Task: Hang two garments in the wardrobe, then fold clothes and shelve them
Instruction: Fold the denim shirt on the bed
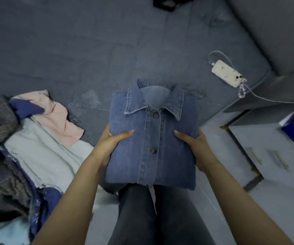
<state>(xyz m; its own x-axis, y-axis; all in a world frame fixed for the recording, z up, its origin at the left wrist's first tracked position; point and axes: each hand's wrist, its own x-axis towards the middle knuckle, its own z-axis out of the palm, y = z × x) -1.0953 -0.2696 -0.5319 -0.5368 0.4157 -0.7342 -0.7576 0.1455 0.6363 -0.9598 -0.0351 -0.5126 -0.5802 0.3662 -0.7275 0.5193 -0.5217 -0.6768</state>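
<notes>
Denim shirt [151, 138], folded with collar up and buttons showing, is sitting between both hands above the bed [72, 50] edge. I'm seeing the left hand [107, 142] and right hand [194, 147] clamping its sides, thumbs lying on top. Clothes pile [28, 138] is lying at left, phone [228, 73] charging at right near a nightstand [266, 156].
</notes>
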